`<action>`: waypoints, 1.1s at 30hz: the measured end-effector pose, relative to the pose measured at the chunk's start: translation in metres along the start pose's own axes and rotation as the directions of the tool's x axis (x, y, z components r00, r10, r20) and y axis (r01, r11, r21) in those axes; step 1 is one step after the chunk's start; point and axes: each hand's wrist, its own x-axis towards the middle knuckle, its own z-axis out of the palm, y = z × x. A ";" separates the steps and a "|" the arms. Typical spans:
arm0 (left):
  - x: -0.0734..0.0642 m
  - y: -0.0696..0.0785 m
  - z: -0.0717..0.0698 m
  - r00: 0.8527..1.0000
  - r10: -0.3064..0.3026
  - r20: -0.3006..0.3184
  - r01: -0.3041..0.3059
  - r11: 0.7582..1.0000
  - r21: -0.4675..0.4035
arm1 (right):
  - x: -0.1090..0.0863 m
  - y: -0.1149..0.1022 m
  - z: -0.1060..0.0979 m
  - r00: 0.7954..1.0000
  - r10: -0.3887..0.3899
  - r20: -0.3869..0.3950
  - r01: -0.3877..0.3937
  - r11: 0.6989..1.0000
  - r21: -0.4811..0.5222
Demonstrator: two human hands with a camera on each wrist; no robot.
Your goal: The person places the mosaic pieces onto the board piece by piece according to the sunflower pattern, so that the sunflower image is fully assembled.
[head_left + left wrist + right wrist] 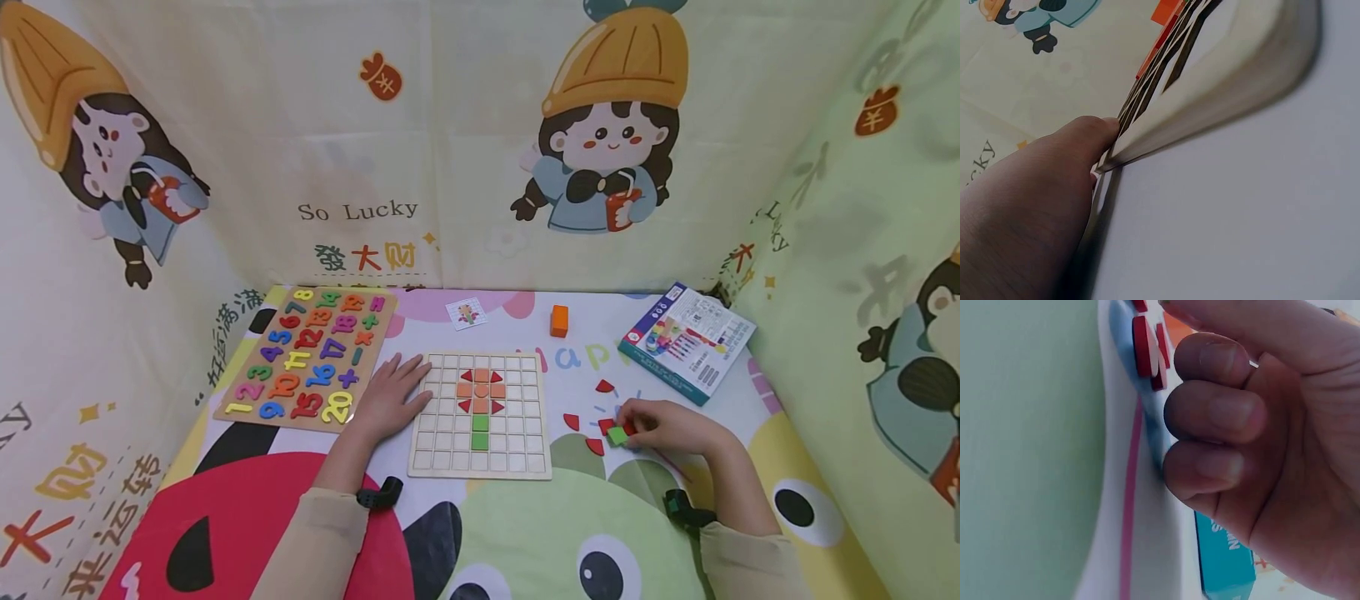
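A square wooden grid board [442,458] lies in front of me. On it, orange, red and green pieces form a flower shape with two green squares [480,432] as its stem. My left hand [390,398] lies flat with spread fingers at the board's left edge, its thumb touching the rim in the left wrist view. Right of the board, my right hand [667,425] pinches a green square piece [617,436] between thumb and forefinger. In the right wrist view its other fingers [1210,412] are curled toward the palm. Several red quarter-round pieces [595,447] lie around that hand.
A number puzzle board [251,408] lies at the left, beside my left hand. Toward the back are a small picture card [467,314] and an orange block [559,321]. A teal-edged box [690,342] lies back right. Printed cloth walls [465,125] enclose the table.
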 end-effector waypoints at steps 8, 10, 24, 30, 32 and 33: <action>0.000 0.002 -0.002 1.000 0.005 -0.004 -0.005 1.000 -0.011 | 0.009 -0.019 0.001 0.996 -0.066 -0.054 0.067 0.998 0.008; 0.000 0.003 -0.003 1.000 0.003 -0.003 -0.003 1.000 -0.010 | 0.013 -0.027 0.002 0.992 -0.098 -0.074 0.099 0.995 0.012; -0.001 0.002 -0.003 1.000 0.009 0.000 -0.009 1.000 -0.014 | 0.058 -0.095 0.033 0.977 -0.193 -0.087 0.196 0.980 0.026; 0.000 0.000 0.000 1.000 0.008 0.001 -0.008 1.000 -0.003 | 0.073 -0.118 0.051 0.975 -0.208 -0.080 0.209 0.978 -0.006; 0.000 0.000 0.000 1.000 0.008 -0.003 -0.008 1.000 0.000 | 0.078 -0.125 0.057 0.975 -0.211 -0.076 0.210 0.978 -0.018; 0.000 0.000 0.000 1.000 0.008 -0.005 -0.008 1.000 0.001 | 0.080 -0.128 0.061 0.974 -0.214 -0.070 0.213 0.977 -0.022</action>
